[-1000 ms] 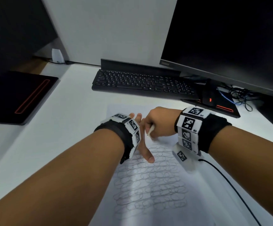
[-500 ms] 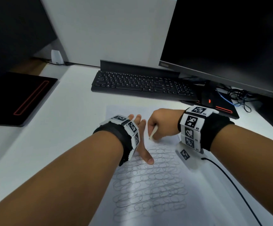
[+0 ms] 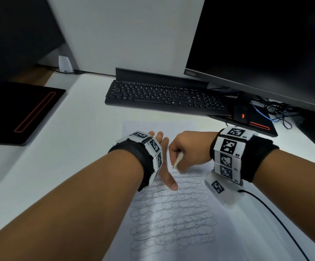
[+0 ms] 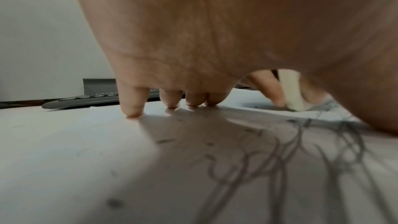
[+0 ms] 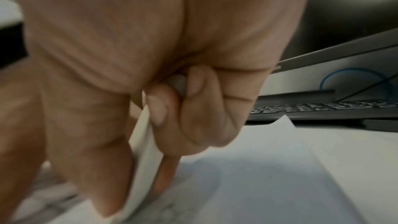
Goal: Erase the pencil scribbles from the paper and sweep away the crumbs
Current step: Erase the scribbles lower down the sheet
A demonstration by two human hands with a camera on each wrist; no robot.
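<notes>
- Right hand point(image 3: 187, 150) pinches a slim white eraser point(image 3: 177, 160) in its grip, tip down on the paper point(image 3: 226, 219), which lies on the desk point(image 3: 74, 147).
- Left hand point(image 3: 164, 162) lies spread flat, fingertips point(image 4: 132, 108) pressing the sheet.
- Compared with a second ago, the eraser has slid a little nearer along the top edge of the scribbles point(image 3: 171, 219); rubbing seems under way.
- Crumbs point(image 4: 165, 140) dot the paper by the left hand, so sweeping is yet to come.
- Most loops remain, so I judge the job barely begun.
</notes>
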